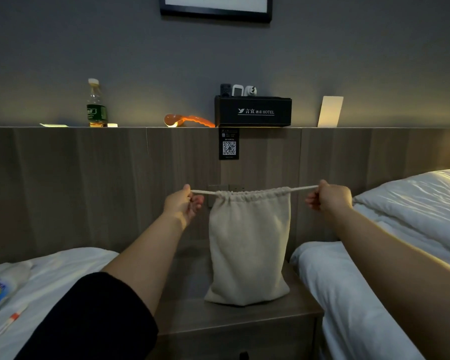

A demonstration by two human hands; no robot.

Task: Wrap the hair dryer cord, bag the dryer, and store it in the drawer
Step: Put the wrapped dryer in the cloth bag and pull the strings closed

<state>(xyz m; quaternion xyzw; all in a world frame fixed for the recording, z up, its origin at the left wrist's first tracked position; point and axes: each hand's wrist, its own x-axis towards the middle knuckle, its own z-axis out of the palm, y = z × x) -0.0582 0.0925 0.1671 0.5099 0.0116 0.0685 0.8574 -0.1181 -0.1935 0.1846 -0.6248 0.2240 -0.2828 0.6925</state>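
bag upright on nightstand | left hand, right hand pinching drawstring ends

one bag, two hands, two beds

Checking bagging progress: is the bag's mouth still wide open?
No, the bag has its mouth gathered shut, with the left hand and right hand pulling the drawstring outward.

Bag on tabletop between two beds, maybe just touching it. Bottle, box on shelf behind.
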